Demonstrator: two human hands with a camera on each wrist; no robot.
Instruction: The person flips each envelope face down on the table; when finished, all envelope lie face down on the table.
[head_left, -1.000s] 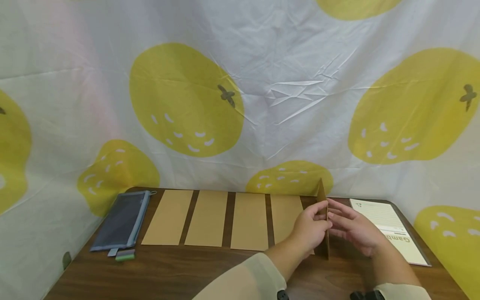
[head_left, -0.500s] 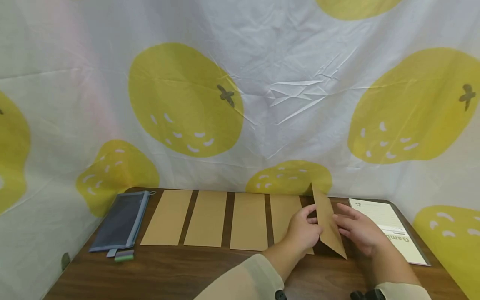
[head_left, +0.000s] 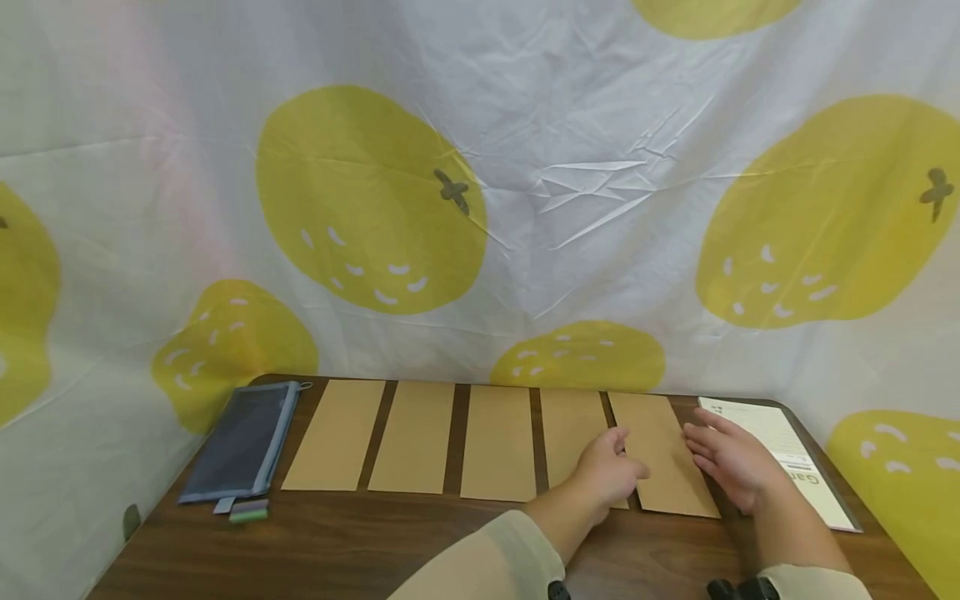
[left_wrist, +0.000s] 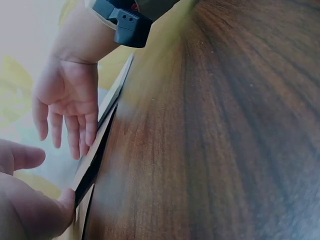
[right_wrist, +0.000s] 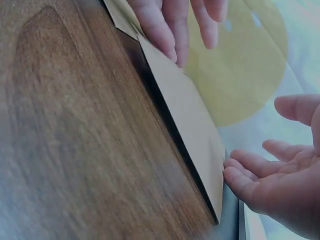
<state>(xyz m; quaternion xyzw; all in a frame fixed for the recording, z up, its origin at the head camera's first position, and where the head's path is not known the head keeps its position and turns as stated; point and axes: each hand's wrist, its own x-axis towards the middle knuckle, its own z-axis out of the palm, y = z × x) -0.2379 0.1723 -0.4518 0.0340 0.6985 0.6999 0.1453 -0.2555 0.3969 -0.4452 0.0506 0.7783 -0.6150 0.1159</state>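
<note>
A brown kraft card point(head_left: 660, 454) lies at the right end of a row of similar cards. In the right wrist view a dark gap shows under the near edge of this card point(right_wrist: 182, 120), so it sits slightly raised off the table. My left hand point(head_left: 603, 475) is at its left edge, thumb and fingers loosely extended, with the fingertips by the edge in the right wrist view. Beside the right edge is my right hand point(head_left: 735, 462), its fingers straight and the fingertips point(right_wrist: 235, 172) touching or almost touching the card.
Several more brown cards point(head_left: 498, 442) lie spaced out leftward on the dark wooden table point(head_left: 360, 550). A blue mesh zip pouch point(head_left: 240, 442) with a striped tag is at the far left. A printed notepad point(head_left: 757, 425) lies at right. A lemon-print cloth point(head_left: 585, 183) hangs behind.
The card stood upright between my hands, then tipped rightward and came down almost flat. Both hands loosened, and the right hand shifted slightly right.
</note>
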